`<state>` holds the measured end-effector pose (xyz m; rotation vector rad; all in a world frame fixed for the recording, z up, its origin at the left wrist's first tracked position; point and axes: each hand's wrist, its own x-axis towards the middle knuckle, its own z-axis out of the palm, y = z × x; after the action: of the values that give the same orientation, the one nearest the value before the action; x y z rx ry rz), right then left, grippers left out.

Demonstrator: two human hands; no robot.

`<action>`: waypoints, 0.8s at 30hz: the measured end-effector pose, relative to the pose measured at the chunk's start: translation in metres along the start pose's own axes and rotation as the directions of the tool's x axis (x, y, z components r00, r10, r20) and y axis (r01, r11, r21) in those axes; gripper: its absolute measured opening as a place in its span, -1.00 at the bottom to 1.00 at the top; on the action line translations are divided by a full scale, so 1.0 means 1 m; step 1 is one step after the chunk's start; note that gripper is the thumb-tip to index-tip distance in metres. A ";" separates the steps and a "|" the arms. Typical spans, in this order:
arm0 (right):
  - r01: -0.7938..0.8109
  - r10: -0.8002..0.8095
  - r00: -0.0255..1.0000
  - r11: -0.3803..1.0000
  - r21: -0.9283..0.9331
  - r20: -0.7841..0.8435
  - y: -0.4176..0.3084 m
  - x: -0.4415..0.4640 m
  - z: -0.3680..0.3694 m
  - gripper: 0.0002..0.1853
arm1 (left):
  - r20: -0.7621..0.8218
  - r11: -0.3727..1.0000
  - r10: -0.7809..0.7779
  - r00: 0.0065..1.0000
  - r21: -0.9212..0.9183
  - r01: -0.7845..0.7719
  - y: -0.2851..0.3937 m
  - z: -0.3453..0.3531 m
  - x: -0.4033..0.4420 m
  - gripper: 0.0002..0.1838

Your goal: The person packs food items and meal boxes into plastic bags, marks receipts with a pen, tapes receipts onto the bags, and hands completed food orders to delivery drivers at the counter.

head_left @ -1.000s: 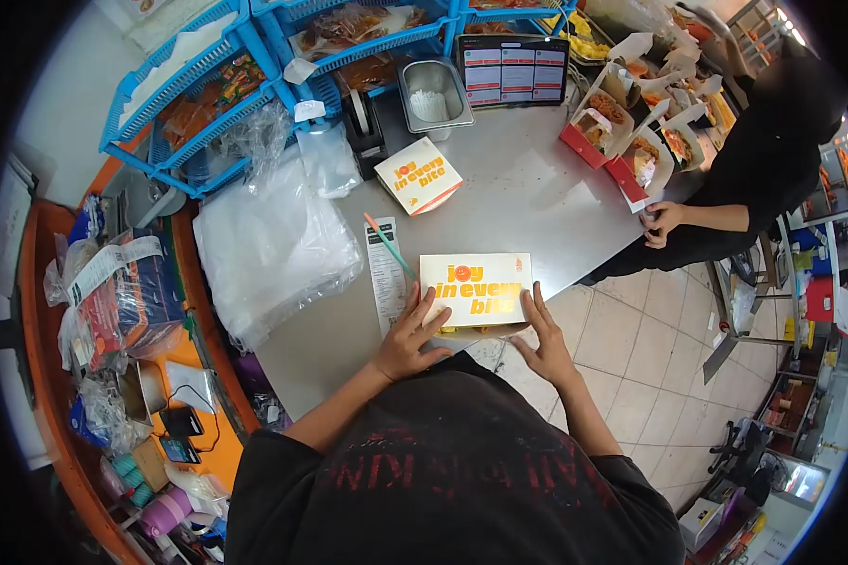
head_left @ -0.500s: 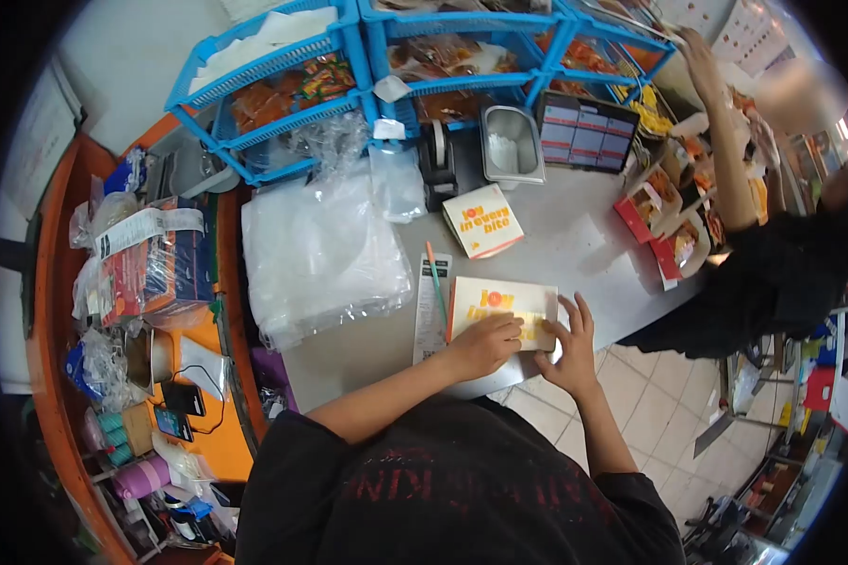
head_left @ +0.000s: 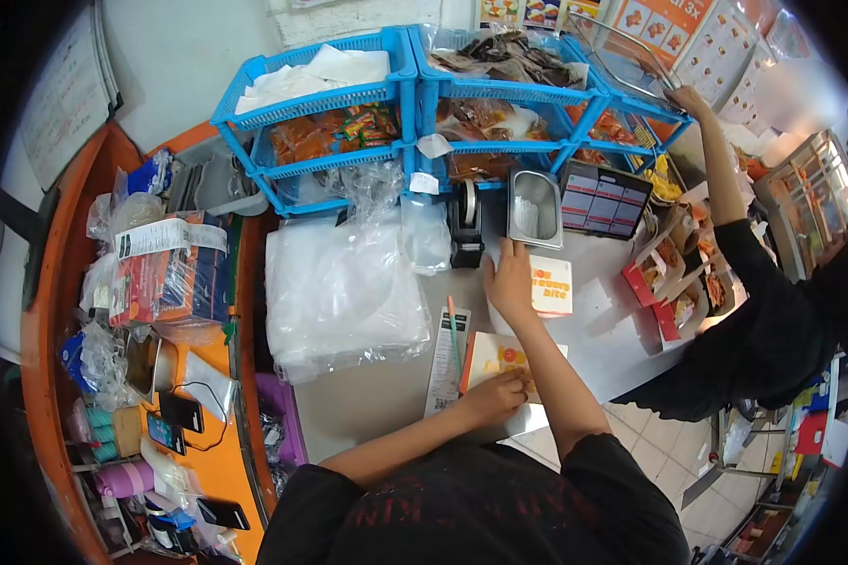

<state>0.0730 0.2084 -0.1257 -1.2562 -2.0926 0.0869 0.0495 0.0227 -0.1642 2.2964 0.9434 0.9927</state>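
Observation:
My left hand (head_left: 496, 399) rests over the front of a cream cardboard food box (head_left: 483, 356) with yellow and orange lettering, its fingers curled together; what they may pinch is hidden. My right hand (head_left: 512, 285) reaches forward over that box, fingers stretched out, beside a second, smaller lettered box (head_left: 552, 286). Its fingertips lie just short of a steel container (head_left: 535, 209); I cannot tell whether they touch it. Left of the near box are a printed receipt (head_left: 445, 363) and a pencil (head_left: 454, 330).
A stack of clear plastic bags (head_left: 344, 292) lies on the left of the steel counter (head_left: 349, 400). Behind stand a tape dispenser (head_left: 466, 226), a tablet (head_left: 605, 200) and blue tiered baskets (head_left: 339, 165). At right, a co-worker's arm (head_left: 719, 174) reaches above filled food cartons (head_left: 669, 268).
My right hand has left the near box and moved forward to the smaller box and steel container. My left hand stays on the near box. The camera view has tilted up.

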 end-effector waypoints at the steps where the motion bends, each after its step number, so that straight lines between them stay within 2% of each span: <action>1: 0.007 -0.007 1.000 1.000 0.002 0.000 0.000 0.010 0.009 -0.66 | -0.006 1.000 -0.001 1.000 0.004 0.001 0.001 -0.002 0.003 -0.88; 2: -0.262 0.226 0.961 0.928 0.266 0.158 0.000 0.019 0.020 -0.71 | -0.056 0.998 -0.001 0.998 0.063 0.004 0.004 -0.003 0.006 -0.84; 3: -0.525 0.387 0.847 0.720 0.455 0.364 0.000 0.027 0.031 -0.73 | -0.105 0.993 0.003 0.994 0.122 0.010 0.007 -0.005 0.007 -0.79; 4: -0.683 0.521 0.727 0.483 0.548 0.447 -0.001 0.032 0.045 -0.70 | -0.107 0.992 0.004 0.994 0.125 0.009 0.007 -0.007 0.009 -0.79; 5: -0.680 0.520 0.730 0.485 0.549 0.444 0.007 0.031 0.050 -0.70 | -0.127 0.998 -0.042 0.991 0.039 0.048 0.007 -0.009 0.010 -0.77; 6: -0.742 0.502 0.655 0.288 0.606 0.565 0.004 0.034 0.042 -0.68 | -0.142 0.995 -0.091 0.986 -0.049 0.085 0.007 -0.009 0.011 -0.75; 7: -0.781 0.451 0.581 0.075 0.620 0.677 0.000 0.036 0.035 -0.65 | -0.142 0.995 -0.089 0.986 -0.048 0.083 0.008 -0.008 0.011 -0.75; 8: -0.778 0.451 0.584 0.075 0.624 0.675 0.002 0.027 0.038 -0.65 | -0.128 0.995 -0.095 0.987 -0.045 0.090 0.009 -0.008 0.011 -0.76; 10: -0.726 0.345 0.679 0.177 0.665 0.648 0.013 0.005 0.042 -0.80 | -0.118 0.996 -0.089 0.989 -0.038 0.085 0.005 -0.009 0.013 -0.77; 11: -0.725 0.353 0.679 0.179 0.665 0.644 0.014 0.004 0.044 -0.80 | -0.080 0.982 -0.170 0.982 -0.097 0.162 0.003 -0.007 0.009 -0.73; 12: -0.599 0.398 0.794 0.641 0.480 0.460 0.005 0.003 0.041 -0.80 | -0.033 0.958 -0.250 0.968 -0.155 0.242 0.003 -0.004 0.006 -0.68; 13: -0.369 0.325 0.900 0.922 0.115 0.290 0.001 0.001 0.042 -0.79 | -0.027 0.956 -0.251 0.968 -0.165 0.243 0.004 -0.001 0.005 -0.68; 14: -0.191 0.186 0.980 0.979 0.075 0.066 0.004 0.000 0.050 -0.75 | -0.061 0.966 -0.229 0.972 -0.141 0.219 0.001 0.000 0.004 -0.72; 15: -0.210 0.206 0.976 0.975 0.067 0.066 0.009 -0.003 0.047 -0.75 | -0.090 0.974 -0.203 0.975 -0.117 0.192 0.001 0.000 0.005 -0.76; 16: -0.147 0.150 0.986 0.988 -0.037 0.071 0.017 -0.006 0.042 -0.75 | -0.094 0.905 -0.335 0.937 -0.307 0.293 0.007 -0.002 0.009 -0.77; 17: -0.089 0.102 0.991 0.986 -0.140 0.091 0.026 -0.014 0.038 -0.74 | -0.130 0.969 -0.213 0.968 -0.151 0.194 0.002 0.000 0.008 -0.77; 19: -0.258 0.198 0.891 0.961 0.097 0.408 0.029 -0.015 -0.023 -0.78 | -0.192 0.986 0.070 0.979 0.164 -0.039 -0.002 0.002 0.005 -0.77; 20: -0.316 0.201 0.929 0.869 0.381 0.312 0.029 -0.032 -0.055 -0.82 | -0.104 0.999 -0.030 0.994 0.006 0.031 0.001 -0.004 0.008 -0.81; 21: -0.302 0.230 0.953 0.711 0.635 0.195 0.029 -0.045 -0.086 -0.85 | -0.184 0.991 0.033 0.982 0.130 -0.009 0.007 -0.009 0.014 -0.86; 23: -0.420 0.379 0.907 0.776 0.471 0.185 0.023 -0.080 -0.155 -0.89 | -0.122 0.995 -0.079 0.989 0.049 0.086 0.011 -0.019 0.018 -0.90; 24: -0.539 0.467 0.841 0.672 0.507 0.275 0.033 -0.110 -0.162 -0.77 | -0.086 0.995 -0.076 0.993 0.064 0.082 0.009 -0.020 0.020 -0.89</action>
<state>0.2252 0.0931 -0.0721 -1.4161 -1.5505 0.9955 0.0479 0.0342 -0.1367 2.2683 1.1094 1.0446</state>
